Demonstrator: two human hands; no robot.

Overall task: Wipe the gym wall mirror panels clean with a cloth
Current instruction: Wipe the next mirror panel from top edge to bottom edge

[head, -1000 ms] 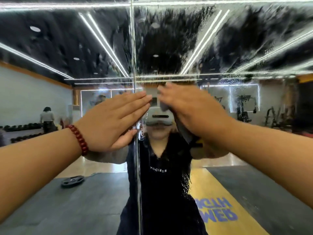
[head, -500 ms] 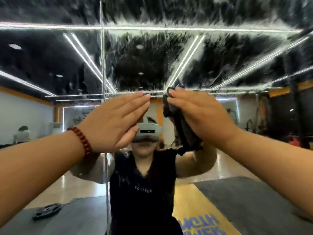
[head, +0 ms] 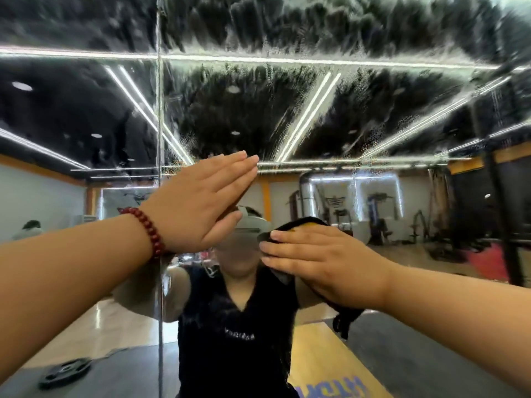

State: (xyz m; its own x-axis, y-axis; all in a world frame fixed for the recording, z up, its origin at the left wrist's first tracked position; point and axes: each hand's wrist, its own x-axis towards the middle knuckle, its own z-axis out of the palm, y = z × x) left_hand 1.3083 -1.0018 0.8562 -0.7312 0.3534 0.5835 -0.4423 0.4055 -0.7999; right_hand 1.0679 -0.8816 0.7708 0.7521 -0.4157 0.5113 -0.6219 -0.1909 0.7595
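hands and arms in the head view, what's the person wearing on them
Both forearms are bare, with no sleeves in view. The left hand has a bracelet of dark red round beads at the wrist. The right hand wears nothing visible.

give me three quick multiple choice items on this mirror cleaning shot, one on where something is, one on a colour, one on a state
1. Where is the cloth?
A. under the right hand, against the mirror
B. in the left hand
C. on the floor

2. What colour is the bead bracelet on the left wrist?
A. blue
B. dark red
C. white

3. How is the left hand?
A. clenched in a fist
B. gripping a bottle
C. fingers straight, flat at the mirror

Answers: 1 A, dark cloth shows past the right hand's fingertips and below its palm. 2 B, the beads are deep red. 3 C, its fingers lie straight together and hold nothing.
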